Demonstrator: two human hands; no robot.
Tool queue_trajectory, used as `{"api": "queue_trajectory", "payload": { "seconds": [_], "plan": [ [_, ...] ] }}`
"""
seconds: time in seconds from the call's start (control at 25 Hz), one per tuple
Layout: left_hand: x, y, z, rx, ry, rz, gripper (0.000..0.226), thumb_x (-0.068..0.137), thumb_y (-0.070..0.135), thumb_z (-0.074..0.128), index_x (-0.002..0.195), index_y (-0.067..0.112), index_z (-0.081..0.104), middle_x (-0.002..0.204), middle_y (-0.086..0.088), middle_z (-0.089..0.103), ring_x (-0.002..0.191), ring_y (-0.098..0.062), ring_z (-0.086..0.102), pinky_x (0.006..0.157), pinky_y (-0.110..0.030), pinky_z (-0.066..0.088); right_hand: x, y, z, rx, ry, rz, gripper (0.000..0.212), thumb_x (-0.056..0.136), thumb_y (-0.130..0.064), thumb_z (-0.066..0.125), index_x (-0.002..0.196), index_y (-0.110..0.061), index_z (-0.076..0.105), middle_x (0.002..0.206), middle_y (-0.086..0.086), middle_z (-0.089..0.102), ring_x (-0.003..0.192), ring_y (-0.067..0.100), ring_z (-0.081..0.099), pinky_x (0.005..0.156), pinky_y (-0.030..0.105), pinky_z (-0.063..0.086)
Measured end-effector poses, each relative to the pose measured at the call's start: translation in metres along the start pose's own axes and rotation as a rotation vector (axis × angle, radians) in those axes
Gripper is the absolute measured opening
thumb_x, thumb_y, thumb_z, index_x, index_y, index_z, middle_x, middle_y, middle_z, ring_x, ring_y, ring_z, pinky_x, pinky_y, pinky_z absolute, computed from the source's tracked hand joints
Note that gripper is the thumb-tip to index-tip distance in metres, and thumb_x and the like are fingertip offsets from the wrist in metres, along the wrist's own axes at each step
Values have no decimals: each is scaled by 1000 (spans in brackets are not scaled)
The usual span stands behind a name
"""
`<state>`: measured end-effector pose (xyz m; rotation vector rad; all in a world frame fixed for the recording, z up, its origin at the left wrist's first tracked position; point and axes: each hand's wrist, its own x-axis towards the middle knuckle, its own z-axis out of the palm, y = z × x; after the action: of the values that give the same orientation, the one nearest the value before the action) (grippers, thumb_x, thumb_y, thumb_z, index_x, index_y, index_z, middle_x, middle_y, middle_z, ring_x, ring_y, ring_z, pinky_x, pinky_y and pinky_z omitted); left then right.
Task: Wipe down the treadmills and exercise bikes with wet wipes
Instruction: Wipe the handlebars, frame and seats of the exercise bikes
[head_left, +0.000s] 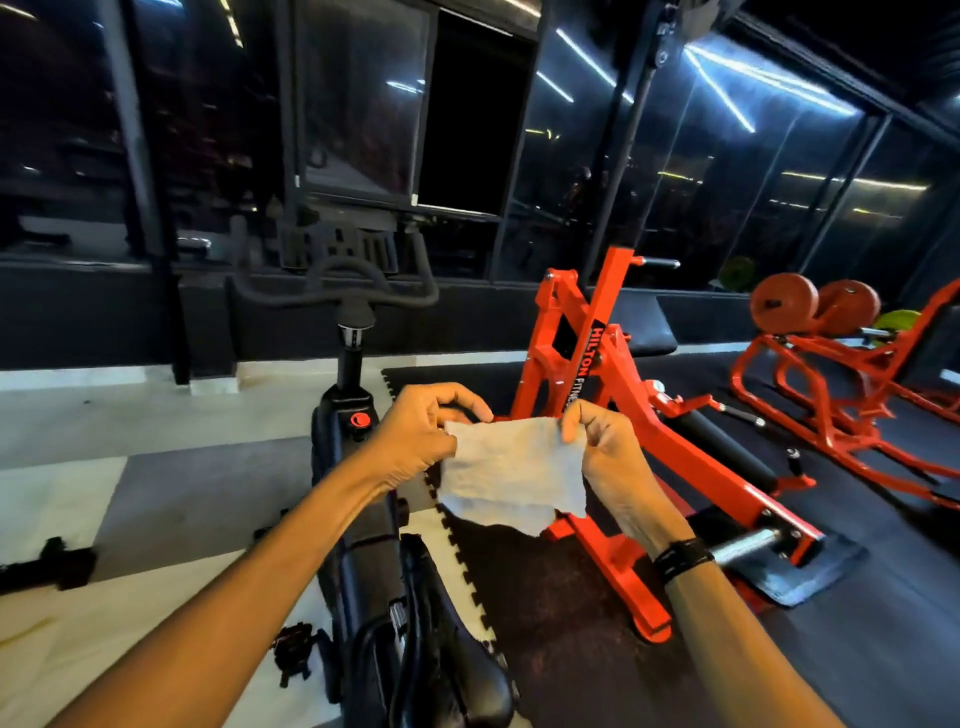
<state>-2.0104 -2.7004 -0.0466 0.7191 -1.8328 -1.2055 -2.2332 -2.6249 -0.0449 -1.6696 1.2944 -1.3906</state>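
Observation:
A pale wet wipe (514, 473) hangs spread out in mid-air in front of me. My left hand (421, 436) pinches its upper left corner, and my right hand (602, 447) pinches its upper right corner. Below and ahead of my hands stands a black exercise bike (358, 519). Its curved handlebars (337, 288) are at the far end and its saddle (467, 670) is close to me at the bottom. A red knob (359, 420) sits on the bike's frame, just left of my left hand.
An orange weight machine (613, 415) stands right of the bike on a dark rubber mat (571, 623). A second orange machine with plates (821, 306) is at the far right. Dark glass walls (727, 182) close off the back. Pale floor (78, 415) lies to the left.

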Motion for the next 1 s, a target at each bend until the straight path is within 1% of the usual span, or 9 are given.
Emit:
{"api": "queue_trajectory", "payload": {
  "seconds": [0.16, 0.28, 0.4, 0.56, 0.64, 0.76, 0.84, 0.92, 1.0],
  "plan": [
    [23, 5, 4, 43, 70, -12, 55, 70, -33, 49, 75, 15, 74, 84, 1, 74, 84, -14, 69, 76, -36, 59, 39, 14, -30, -1, -146, -37, 36, 82, 28, 55, 75, -8, 52, 71, -3, 62, 63, 3, 60, 54, 15, 48],
    [43, 5, 11, 57, 131, -32, 64, 70, -34, 49, 61, 23, 76, 85, 1, 77, 88, -15, 71, 83, -33, 57, 67, 21, -54, 39, -255, -102, 36, 79, 30, 57, 72, -5, 61, 84, 13, 69, 76, 11, 68, 68, 20, 54],
    [49, 0, 16, 49, 186, -60, 57, 78, -28, 55, 60, 21, 76, 89, -1, 77, 90, -14, 72, 85, -34, 60, 91, 34, -65, 12, -350, -139, 47, 75, 32, 44, 70, -7, 70, 89, 2, 75, 91, 13, 71, 80, 21, 53],
    [47, -12, 5, 129, 221, -148, 57, 82, -21, 57, 71, 29, 80, 99, -6, 76, 104, -42, 63, 96, -56, 51, 120, 47, -58, -61, -430, -146, 36, 87, 16, 54, 86, -12, 77, 95, -4, 77, 100, 10, 70, 85, 20, 52],
    [50, -11, -6, 140, 251, -164, 51, 81, -17, 56, 73, 27, 81, 99, -13, 75, 101, -38, 64, 91, -50, 53, 132, 47, -47, -50, -462, -118, 27, 91, 11, 59, 96, -8, 77, 103, 1, 76, 103, 13, 70, 85, 21, 54],
    [57, -19, -18, 91, 336, -197, 27, 84, -5, 61, 77, 14, 79, 91, -12, 75, 79, -8, 66, 72, -22, 54, 140, 56, -26, 93, -471, 58, 20, 88, -7, 60, 98, -6, 77, 112, 9, 73, 106, 21, 69, 87, 31, 58],
    [62, -35, -20, 77, 407, -218, 5, 83, 3, 74, 85, 7, 77, 93, -14, 74, 82, -8, 66, 72, -21, 53, 142, 68, -8, 173, -406, 139, 21, 89, -24, 67, 98, -7, 77, 114, 8, 71, 108, 24, 66, 85, 33, 57],
    [65, -61, -18, 62, 461, -243, 13, 76, 2, 81, 87, 9, 75, 100, -12, 72, 93, -14, 66, 75, -21, 55, 144, 83, 11, 135, -309, 156, 31, 86, -28, 73, 107, -6, 72, 113, 7, 68, 107, 24, 64, 80, 26, 55],
    [63, -87, -13, 10, 507, -285, 27, 72, -8, 80, 86, 14, 74, 105, -10, 71, 99, -19, 66, 75, -19, 56, 143, 101, 29, 109, -258, 211, 45, 78, -16, 80, 120, -9, 64, 117, 6, 64, 107, 21, 62, 81, 26, 56]
  ]
}}
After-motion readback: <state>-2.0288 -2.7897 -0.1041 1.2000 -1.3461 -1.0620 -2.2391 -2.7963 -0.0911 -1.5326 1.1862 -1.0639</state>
